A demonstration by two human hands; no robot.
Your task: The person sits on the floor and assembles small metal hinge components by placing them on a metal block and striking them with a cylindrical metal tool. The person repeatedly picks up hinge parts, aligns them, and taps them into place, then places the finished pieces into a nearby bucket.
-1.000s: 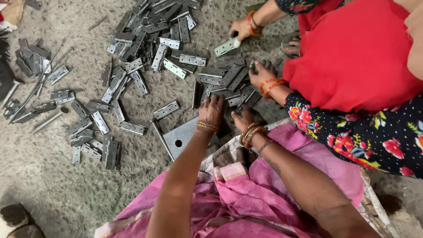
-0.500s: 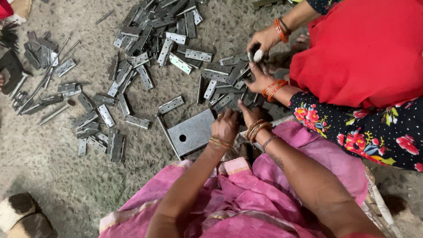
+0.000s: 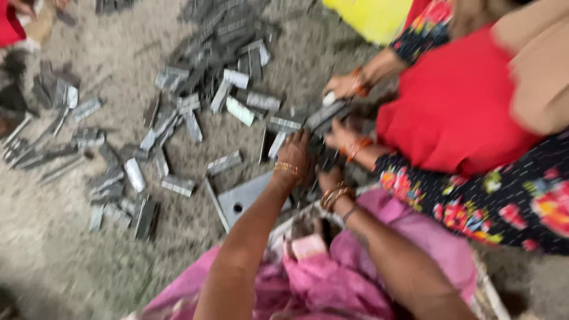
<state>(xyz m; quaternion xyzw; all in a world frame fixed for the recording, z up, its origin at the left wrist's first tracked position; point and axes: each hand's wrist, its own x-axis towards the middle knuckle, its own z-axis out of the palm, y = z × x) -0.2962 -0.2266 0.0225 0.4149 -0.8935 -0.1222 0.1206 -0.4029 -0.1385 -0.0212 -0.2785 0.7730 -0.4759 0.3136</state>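
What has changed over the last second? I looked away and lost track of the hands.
The left hand has reached forward from the flat grey plate into the heap of metal pieces. The right hand stays low beside it. The co-worker's hand now touches a dark piece. Blur hides any grip. Plate and scattered pieces stayed.

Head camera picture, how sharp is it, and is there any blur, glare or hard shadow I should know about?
Head view: motion blur smears the whole frame; the metal pieces on the floor lose their edges, and the left hand and right hand are soft, so their grip cannot be judged. Light is flat and even, with no hard shadows and only dull sheen on the square plate.
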